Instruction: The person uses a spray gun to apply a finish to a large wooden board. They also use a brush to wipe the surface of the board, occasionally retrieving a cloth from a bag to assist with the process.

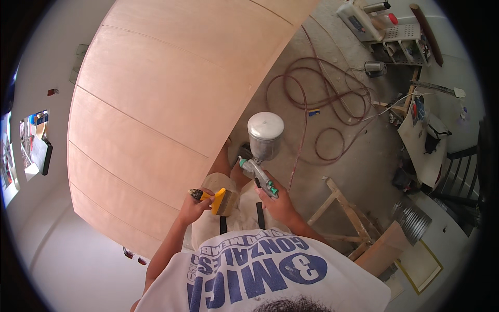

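Note:
My left hand [196,207] is closed round the dark, stained handle of a paintbrush [222,202] with a wide yellow ferrule. Its bristles point right, in front of my lap. In my right hand [275,200] is a spray gun [258,176] with green fittings; my fingers wrap its grip. On top of the gun sits a round metal paint cup [266,135] with a whitish lid. To my left and ahead spreads a large pale wooden panel [156,93] with thin grooves across it. Brush and gun are both apart from the panel.
A reddish air hose [304,93] lies in loops on the concrete floor. A wooden frame [340,208] stands to my right, near a ribbed metal can [411,218]. Farther off are a perforated shelf [403,34] and a metal pot [375,68].

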The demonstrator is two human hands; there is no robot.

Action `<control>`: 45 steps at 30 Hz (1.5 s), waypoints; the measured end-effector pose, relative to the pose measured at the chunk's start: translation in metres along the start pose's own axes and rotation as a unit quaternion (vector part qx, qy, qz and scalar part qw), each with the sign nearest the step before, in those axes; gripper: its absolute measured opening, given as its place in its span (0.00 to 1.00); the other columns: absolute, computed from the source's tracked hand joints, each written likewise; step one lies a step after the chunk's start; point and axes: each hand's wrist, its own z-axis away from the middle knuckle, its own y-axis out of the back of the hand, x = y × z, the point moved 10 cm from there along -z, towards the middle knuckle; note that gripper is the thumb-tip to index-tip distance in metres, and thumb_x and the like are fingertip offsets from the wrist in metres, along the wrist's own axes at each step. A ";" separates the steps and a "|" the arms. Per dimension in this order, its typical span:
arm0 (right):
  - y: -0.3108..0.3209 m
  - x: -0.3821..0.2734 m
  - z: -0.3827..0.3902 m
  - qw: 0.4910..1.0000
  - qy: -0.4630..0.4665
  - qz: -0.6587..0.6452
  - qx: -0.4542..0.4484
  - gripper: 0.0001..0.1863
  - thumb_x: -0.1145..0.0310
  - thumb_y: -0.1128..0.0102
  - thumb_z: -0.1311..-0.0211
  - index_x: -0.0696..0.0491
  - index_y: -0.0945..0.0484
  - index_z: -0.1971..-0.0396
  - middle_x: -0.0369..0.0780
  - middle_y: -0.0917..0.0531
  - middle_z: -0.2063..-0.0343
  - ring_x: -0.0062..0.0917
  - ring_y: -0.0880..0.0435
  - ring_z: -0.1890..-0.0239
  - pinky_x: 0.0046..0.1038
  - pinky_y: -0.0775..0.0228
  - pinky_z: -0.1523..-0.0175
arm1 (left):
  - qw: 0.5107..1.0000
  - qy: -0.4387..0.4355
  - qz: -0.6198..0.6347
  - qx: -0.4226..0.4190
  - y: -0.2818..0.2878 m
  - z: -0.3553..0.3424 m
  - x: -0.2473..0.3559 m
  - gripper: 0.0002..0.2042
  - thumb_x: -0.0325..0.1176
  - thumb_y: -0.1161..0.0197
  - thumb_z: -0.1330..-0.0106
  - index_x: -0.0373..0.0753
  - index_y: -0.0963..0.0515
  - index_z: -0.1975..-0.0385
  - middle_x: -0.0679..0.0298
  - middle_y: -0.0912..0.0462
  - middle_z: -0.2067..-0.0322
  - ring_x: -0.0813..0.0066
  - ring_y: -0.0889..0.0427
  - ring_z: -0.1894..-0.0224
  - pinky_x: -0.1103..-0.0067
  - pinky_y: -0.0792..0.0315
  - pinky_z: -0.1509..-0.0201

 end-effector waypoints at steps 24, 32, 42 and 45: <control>-0.025 -0.010 0.005 0.999 -0.026 0.005 0.032 0.30 0.72 0.41 0.29 0.54 0.36 0.29 0.36 0.18 0.57 0.12 0.23 0.68 0.18 0.25 0.70 | 0.950 -0.164 0.055 0.260 0.141 0.003 0.103 0.11 0.35 0.34 0.31 0.31 0.20 0.60 0.64 0.18 0.73 0.81 0.20 0.70 0.82 0.25 0.65; -0.029 -0.023 0.005 0.998 -0.024 0.043 0.033 0.30 0.72 0.41 0.29 0.54 0.38 0.29 0.35 0.18 0.58 0.12 0.23 0.69 0.18 0.26 0.70 | 0.841 -0.238 -0.032 0.485 0.196 0.026 0.111 0.11 0.33 0.31 0.32 0.31 0.19 0.61 0.67 0.20 0.73 0.84 0.26 0.70 0.83 0.28 0.66; -0.048 -0.032 0.007 0.998 -0.013 -0.031 0.062 0.20 0.71 0.40 0.29 0.59 0.28 0.41 0.41 0.16 0.52 0.18 0.16 0.57 0.20 0.24 0.72 | 0.961 -0.199 0.120 0.152 0.168 -0.012 0.156 0.12 0.34 0.32 0.32 0.33 0.21 0.56 0.61 0.17 0.65 0.77 0.16 0.65 0.78 0.18 0.59; -0.053 -0.040 0.007 0.997 -0.014 -0.034 0.069 0.19 0.70 0.39 0.29 0.60 0.27 0.43 0.41 0.16 0.52 0.20 0.15 0.55 0.21 0.24 0.73 | 0.982 -0.157 0.107 0.015 0.081 -0.042 0.157 0.11 0.32 0.30 0.34 0.34 0.20 0.57 0.63 0.17 0.66 0.78 0.17 0.66 0.80 0.19 0.61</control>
